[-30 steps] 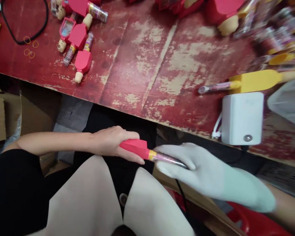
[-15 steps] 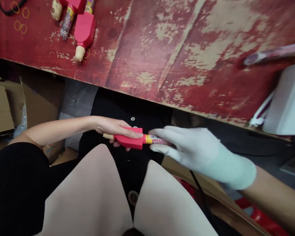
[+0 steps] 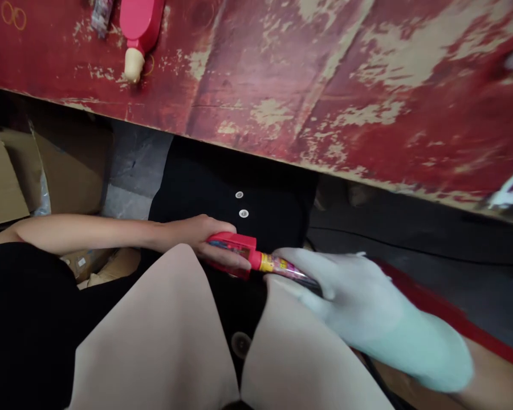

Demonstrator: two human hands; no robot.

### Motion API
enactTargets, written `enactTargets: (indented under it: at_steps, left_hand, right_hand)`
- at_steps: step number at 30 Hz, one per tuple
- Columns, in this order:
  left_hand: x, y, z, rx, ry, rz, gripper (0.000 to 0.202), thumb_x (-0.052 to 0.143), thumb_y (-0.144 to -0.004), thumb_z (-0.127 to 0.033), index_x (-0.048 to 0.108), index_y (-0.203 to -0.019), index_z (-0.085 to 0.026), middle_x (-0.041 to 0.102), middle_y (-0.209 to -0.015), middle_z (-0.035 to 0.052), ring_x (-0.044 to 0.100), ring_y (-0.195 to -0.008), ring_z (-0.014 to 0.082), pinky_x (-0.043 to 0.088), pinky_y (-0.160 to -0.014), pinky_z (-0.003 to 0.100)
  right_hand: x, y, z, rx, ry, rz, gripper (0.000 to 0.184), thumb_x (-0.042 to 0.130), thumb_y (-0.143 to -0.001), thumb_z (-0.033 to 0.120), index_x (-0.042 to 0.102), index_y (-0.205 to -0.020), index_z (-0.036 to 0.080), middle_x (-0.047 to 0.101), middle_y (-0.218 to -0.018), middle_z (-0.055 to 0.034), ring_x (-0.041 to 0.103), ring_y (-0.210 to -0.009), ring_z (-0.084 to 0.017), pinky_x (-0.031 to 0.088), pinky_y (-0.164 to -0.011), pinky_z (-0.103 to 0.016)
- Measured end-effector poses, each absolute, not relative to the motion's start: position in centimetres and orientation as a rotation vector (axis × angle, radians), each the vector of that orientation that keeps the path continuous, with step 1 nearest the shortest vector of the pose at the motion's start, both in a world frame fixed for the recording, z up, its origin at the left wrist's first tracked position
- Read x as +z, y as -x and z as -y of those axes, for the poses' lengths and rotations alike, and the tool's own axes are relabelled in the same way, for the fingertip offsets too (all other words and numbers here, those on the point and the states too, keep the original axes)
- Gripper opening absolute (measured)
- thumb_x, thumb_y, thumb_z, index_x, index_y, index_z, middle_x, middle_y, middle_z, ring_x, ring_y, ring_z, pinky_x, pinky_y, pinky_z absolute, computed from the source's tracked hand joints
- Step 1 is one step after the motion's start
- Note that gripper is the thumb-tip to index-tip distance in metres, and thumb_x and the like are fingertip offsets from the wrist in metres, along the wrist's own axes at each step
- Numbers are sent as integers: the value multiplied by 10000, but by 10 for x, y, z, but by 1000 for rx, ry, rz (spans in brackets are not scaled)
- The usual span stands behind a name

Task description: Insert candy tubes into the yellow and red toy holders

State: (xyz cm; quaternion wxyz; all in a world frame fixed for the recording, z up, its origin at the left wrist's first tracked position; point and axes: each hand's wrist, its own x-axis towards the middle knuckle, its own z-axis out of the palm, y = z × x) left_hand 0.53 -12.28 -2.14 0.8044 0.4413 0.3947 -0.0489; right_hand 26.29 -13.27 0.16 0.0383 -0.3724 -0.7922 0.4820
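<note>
Over my lap, my left hand point(image 3: 205, 239) is wrapped round a red plastic toy point(image 3: 250, 244) whose upturned side has a see-through part. A clear tube point(image 3: 288, 269) with a yellow band and dark, colourful contents extends from the toy's right end. Round the far end of this tube closes my right hand point(image 3: 346, 296), in a white glove with a pale green cuff. The glove's fingers hide part of the tube. Up on the table lies a similar red toy point(image 3: 141, 25) with a cream knob point(image 3: 134, 64).
The worn red table point(image 3: 248, 74) has its front edge just beyond my hands. Rubber bands point(image 3: 13, 15) and another tube point(image 3: 101, 17) lie at its back left. Cardboard boxes point(image 3: 68, 165) stand below on the left. A white cable point(image 3: 511, 191) is at the right edge.
The toy has been turned over, showing its see-through side, and its tube end now tilts down to the right. My right fingers have closed further round the tube. The view has shifted right and down.
</note>
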Motion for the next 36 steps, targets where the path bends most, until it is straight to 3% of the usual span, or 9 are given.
enactTargets:
  at_steps: [4,7,14,21,26,31,33,36]
  left_hand:
    - [-21,-7,128,-170,-1004,-835,548,686,-767,-732,572,-807,-198,583,-663,-43,518,-608,103,331,-573,233]
    - [-21,-7,130,-172,-1069,-855,567,680,-749,-761,572,-795,-206,563,-618,-52,507,-577,102,317,-567,238]
    - [-24,-8,135,-44,-932,-989,568,679,-759,-736,521,-728,-191,514,-654,-49,467,-601,97,318,-561,235]
    - [-22,-8,122,-110,-1163,-897,545,673,-781,-719,523,-736,-198,549,-625,-45,482,-559,96,316,-559,239]
    - [-4,-19,121,-278,-1565,-969,571,579,-837,-771,555,-826,-201,571,-604,-34,531,-526,127,284,-528,244]
    - [-2,-21,112,-429,-2030,-1060,525,547,-912,-698,624,-983,-183,701,-770,50,636,-630,196,256,-543,263]
    - [-13,-14,105,-360,-1960,-1064,516,577,-897,-694,634,-974,-187,683,-739,30,617,-613,175,274,-550,258]
    - [-27,-2,100,-178,-1634,-1036,573,554,-865,-762,629,-926,-197,622,-665,-22,559,-564,126,307,-553,237]
  right_hand:
    - [9,-258,146,1421,1219,2339,303,484,-986,350,665,-800,194,565,-518,30,459,-381,-87,329,-411,-211]
    - [9,-256,153,1440,1311,2276,274,511,-946,340,665,-767,201,578,-521,22,478,-396,-96,328,-413,-220]
    - [-8,-251,154,1485,1543,2057,279,575,-919,402,706,-765,210,614,-526,23,553,-433,-113,384,-451,-215]
    - [-1,-263,135,1496,1300,2364,441,543,-950,537,623,-669,208,554,-495,5,480,-406,-106,293,-430,-251]
    - [8,-259,130,2021,1505,1978,522,561,-898,639,571,-627,193,482,-504,9,413,-455,-96,295,-454,-250]
    - [-19,-252,126,2775,1532,1068,635,491,-814,832,544,-750,203,210,-492,97,152,-413,-64,156,-381,-240]
    - [-29,-253,124,2698,1508,1087,635,499,-823,812,581,-919,190,283,-502,94,211,-404,-77,204,-379,-238]
    - [-28,-257,120,2075,1628,1584,561,630,-814,691,598,-1085,200,618,-732,-27,538,-575,-148,421,-512,-269]
